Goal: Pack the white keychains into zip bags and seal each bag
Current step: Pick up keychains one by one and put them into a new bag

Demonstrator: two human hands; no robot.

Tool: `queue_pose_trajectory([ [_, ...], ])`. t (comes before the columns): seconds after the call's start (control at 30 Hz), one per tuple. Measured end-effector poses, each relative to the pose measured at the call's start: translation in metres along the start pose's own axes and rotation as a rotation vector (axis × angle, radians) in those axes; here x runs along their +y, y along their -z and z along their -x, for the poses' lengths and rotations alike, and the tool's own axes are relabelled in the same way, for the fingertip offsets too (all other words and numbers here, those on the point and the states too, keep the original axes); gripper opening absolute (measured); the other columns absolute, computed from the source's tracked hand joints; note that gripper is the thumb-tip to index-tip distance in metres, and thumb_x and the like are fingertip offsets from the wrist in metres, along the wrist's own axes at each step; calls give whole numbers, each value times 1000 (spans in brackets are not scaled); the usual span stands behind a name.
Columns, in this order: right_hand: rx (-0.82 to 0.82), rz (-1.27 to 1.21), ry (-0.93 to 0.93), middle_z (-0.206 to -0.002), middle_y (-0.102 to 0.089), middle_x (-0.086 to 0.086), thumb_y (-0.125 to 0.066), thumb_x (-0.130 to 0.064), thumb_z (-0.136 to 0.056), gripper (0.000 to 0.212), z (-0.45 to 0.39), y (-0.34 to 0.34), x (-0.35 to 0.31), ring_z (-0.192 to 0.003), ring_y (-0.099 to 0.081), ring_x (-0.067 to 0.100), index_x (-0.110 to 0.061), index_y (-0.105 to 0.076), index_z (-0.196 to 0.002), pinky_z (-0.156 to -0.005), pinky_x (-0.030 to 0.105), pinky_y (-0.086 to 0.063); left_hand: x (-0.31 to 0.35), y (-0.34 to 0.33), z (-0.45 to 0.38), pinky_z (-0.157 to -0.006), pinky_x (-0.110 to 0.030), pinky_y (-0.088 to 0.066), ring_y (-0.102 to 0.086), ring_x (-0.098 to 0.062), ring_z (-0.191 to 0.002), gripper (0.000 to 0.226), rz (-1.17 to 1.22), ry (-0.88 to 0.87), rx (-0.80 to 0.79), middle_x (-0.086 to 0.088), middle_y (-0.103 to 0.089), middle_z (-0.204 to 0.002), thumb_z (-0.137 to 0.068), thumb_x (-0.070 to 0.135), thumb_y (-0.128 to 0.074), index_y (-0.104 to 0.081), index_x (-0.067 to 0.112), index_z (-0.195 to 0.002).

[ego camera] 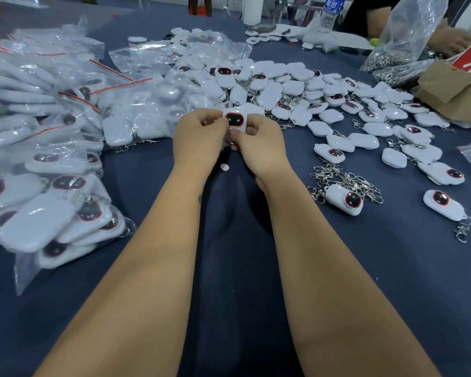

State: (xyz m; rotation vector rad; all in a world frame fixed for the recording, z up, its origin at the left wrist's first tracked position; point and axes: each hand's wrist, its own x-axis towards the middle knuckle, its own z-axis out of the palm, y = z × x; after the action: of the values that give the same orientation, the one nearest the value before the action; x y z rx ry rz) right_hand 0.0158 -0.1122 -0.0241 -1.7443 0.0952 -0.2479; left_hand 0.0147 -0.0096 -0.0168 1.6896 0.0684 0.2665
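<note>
keychains [283, 88]: white, dark red-rimmed faces | cloth [392, 268]: navy | bag seals [120, 87]: red

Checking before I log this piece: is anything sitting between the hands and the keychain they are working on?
Nothing visible does. The left hand and right hand both already pinch the white keychain directly, above the blue table. Whether a zip bag is around it cannot be told. A small white bit lies below the hands, clear of them.

At the tabletop's [392, 268] far edge you have a clear water bottle [330, 12] with a blue label. Toward the far right corner sits a clear bag of metal clasps [400, 47], and just beside it a brown cardboard box [457, 91] with a red-and-white label.
</note>
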Motion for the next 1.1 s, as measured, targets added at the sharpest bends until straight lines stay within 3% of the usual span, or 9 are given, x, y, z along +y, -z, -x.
queue_pose_trajectory([
  [0.07, 5, -30, -20, -94, -72, 23, -61, -2, -89, 14, 0, 1, 0, -87, -68, 35, 0, -69, -101, -85, 48, -54, 0, 1, 0, -69, -27, -55, -61, 1, -60, 22, 27, 1, -38, 21, -66, -62, -84, 17, -63, -68, 35, -72],
  [0.17, -8, -42, -34, -94, -71, 25, -62, -2, -86, 13, -1, 2, -1, -82, -66, 36, 0, -69, -97, -85, 49, -55, 1, 2, 0, -72, -28, -57, -66, -5, -68, 18, 36, 8, -97, 16, -69, -67, -83, 22, -65, -72, 36, -73],
  [0.27, -19, -65, -39, -92, -73, 23, -62, -1, -85, 14, 1, 2, 0, -80, -66, 28, -1, -69, -97, -84, 49, -56, 2, 3, -2, -65, -24, -54, -62, -8, -65, 19, 55, 21, -114, 12, -67, -65, -85, 19, -65, -72, 32, -73],
  [0.37, -18, -85, -40, -92, -74, 18, -62, 1, -84, 21, 1, 1, -1, -89, -70, 34, -4, -69, -103, -88, 49, -57, 1, 3, -4, -65, -28, -53, -58, -15, -69, 13, 60, 41, -135, -3, -63, -72, -87, 18, -64, -74, 11, -81],
  [0.43, -17, -149, -53, -93, -73, 17, -61, 2, -83, 28, 1, 1, -1, -90, -70, 34, -9, -65, -108, -88, 48, -58, 0, 4, -5, -68, -32, -52, -55, -19, -71, 21, 64, 42, -141, -10, -59, -77, -87, 18, -64, -69, -3, -91],
  [0.53, -24, -237, -49, -88, -72, 10, -59, -4, -82, 27, 1, 3, -2, -83, -69, 25, -17, -65, -106, -80, 41, -59, -1, 4, -6, -71, -34, -51, -55, -20, -72, 20, 59, 36, -139, -10, -60, -78, -87, 18, -63, -70, 0, -91],
  [0.73, -32, -256, -68, -92, -72, 13, -56, -3, -87, 19, 1, 4, -4, -82, -67, 21, -12, -68, -98, -82, 41, -57, -1, 4, -6, -66, -30, -52, -56, -15, -66, 21, 87, 34, -157, 0, -62, -66, -87, 15, -63, -71, 23, -70],
  [0.93, -38, -262, -74, -79, -69, 5, -59, -5, -88, 10, 2, 7, -5, -71, -65, 15, -12, -64, -92, -71, 32, -55, -1, 3, -5, -63, -27, -48, -53, -13, -59, 15, 66, 35, -173, 4, -58, -57, -85, 17, -63, -69, 19, -71],
  [1.1, -49, -279, -65, -81, -69, 7, -58, -4, -87, 10, 2, 7, -5, -74, -64, 18, -11, -64, -92, -76, 36, -55, -1, 3, -6, -62, -27, -47, -52, -14, -58, 15, 72, 47, -170, -2, -58, -61, -84, 17, -63, -71, 5, -84],
])
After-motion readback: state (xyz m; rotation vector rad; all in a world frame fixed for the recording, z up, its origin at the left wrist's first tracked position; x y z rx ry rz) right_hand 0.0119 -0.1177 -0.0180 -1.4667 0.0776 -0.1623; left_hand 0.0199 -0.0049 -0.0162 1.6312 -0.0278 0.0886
